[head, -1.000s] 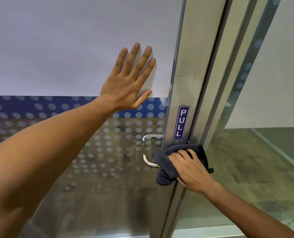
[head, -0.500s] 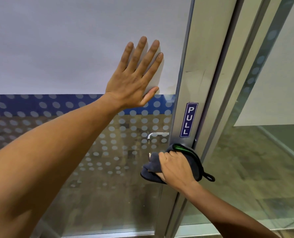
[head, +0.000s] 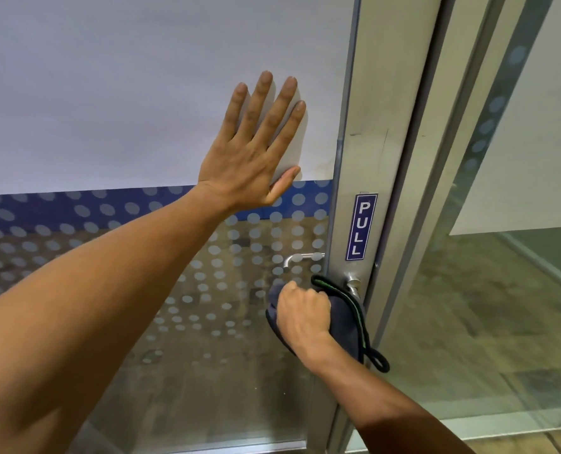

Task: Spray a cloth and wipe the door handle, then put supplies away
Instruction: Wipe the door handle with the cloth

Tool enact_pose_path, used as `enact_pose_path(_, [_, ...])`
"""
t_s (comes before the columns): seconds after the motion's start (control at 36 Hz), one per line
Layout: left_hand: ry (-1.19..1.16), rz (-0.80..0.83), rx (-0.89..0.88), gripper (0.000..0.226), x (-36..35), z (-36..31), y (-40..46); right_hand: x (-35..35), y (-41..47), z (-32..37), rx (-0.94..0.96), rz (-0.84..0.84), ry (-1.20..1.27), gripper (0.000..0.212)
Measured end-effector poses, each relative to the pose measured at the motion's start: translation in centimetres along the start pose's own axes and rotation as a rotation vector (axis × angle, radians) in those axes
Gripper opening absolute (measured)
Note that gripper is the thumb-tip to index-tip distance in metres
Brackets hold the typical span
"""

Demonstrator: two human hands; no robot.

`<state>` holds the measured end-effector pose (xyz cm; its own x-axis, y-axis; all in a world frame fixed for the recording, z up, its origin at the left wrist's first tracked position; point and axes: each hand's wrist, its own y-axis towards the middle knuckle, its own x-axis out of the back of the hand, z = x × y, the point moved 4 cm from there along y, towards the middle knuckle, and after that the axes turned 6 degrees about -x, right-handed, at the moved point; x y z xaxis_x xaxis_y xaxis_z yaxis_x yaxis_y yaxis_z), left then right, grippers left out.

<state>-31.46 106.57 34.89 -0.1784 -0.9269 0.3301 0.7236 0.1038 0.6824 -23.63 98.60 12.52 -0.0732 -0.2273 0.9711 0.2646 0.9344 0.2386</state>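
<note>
My right hand is closed around a dark grey cloth with a black loop, and the cloth is wrapped over the metal door handle. Only the handle's base at the door frame shows; the lever is hidden under cloth and hand. My left hand lies flat with fingers spread against the frosted glass of the door, above and to the left of the handle. No spray bottle is in view.
The door's aluminium frame carries a blue PULL sticker. A second handle shows through the dotted glass on the far side. A fixed glass panel stands to the right, with floor visible behind.
My right hand has slid the cloth leftwards along the handle and curled into a tighter grip, uncovering the handle's base. My left hand stays pressed on the glass.
</note>
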Motion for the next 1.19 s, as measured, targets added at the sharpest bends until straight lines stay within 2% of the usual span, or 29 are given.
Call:
enact_pose_path(0.11, [-0.002, 0.01, -0.001, 0.087, 0.0, -0.1, -0.1, 0.4, -0.9, -0.3, 0.035, -0.027, 0.002, 0.009])
enact_pose_path(0.31, [-0.012, 0.018, 0.0, 0.087, 0.0, -0.1, -0.1, 0.5, -1.6, -1.0, 0.155, -0.226, 0.027, 0.018])
enact_pose_path(0.39, [-0.014, 0.014, -0.006, 0.086, 0.1, -0.1, -0.1, 0.7, -1.9, -1.4, 0.196, -0.275, 0.117, 0.026])
enact_pose_path(0.5, [-0.017, 0.013, -0.006, 0.086, 0.0, -0.2, -0.2, 1.0, -1.9, -2.1, 0.158, -0.369, 0.301, 0.035])
enact_pose_path(0.61, [-0.021, 0.013, -0.005, 0.086, 0.1, -0.2, -0.2, 0.9, -2.1, -2.9, 0.091, -0.419, 0.494, 0.033])
enact_pose_path(0.69, [-0.024, 0.009, -0.006, 0.087, 0.0, -0.1, -0.2, 1.1, -2.2, -4.4, -0.045, -0.41, 0.841, 0.017])
enact_pose_path(0.75, [-0.026, 0.009, -0.008, 0.087, -0.1, -0.2, -0.1, 1.7, -2.7, -5.9, -0.209, -0.445, 1.114, 0.01])
enact_pose_path(0.81, [-0.03, 0.012, -0.005, 0.087, 0.0, -0.2, -0.1, 2.2, -3.4, -8.1, -0.498, -0.513, 1.405, 0.007])
enact_pose_path(0.86, [-0.031, 0.017, -0.007, 0.087, 0.1, -0.2, -0.1, 2.6, -4.3, -11.0, -0.892, -0.621, 1.631, 0.02])
enact_pose_path(0.89, [-0.031, 0.019, -0.009, 0.086, 0.1, -0.1, -0.2, 3.0, -4.9, -12.5, -1.028, -0.691, 1.724, 0.025])
enact_pose_path(0.94, [-0.041, 0.026, -0.009, 0.086, 0.2, -0.1, -0.2, 3.5, -5.8, -15.6, -1.083, -0.781, 1.911, 0.02])
enact_pose_path(1.03, [-0.048, 0.035, -0.003, 0.086, 0.3, -0.1, -0.2, 2.6, -6.8, -18.4, -1.05, -0.647, 2.082, 0.023])
enact_pose_path(1.11, [-0.049, 0.035, -0.004, 0.086, 0.3, -0.1, -0.2, 0.0, -7.4, -18.4, -1.174, -0.398, 2.034, 0.045])
enact_pose_path(1.19, [-0.05, 0.034, 0.002, 0.086, 0.2, -0.1, -0.2, -2.0, -6.9, -15.9, -1.195, -0.209, 2.029, 0.06])
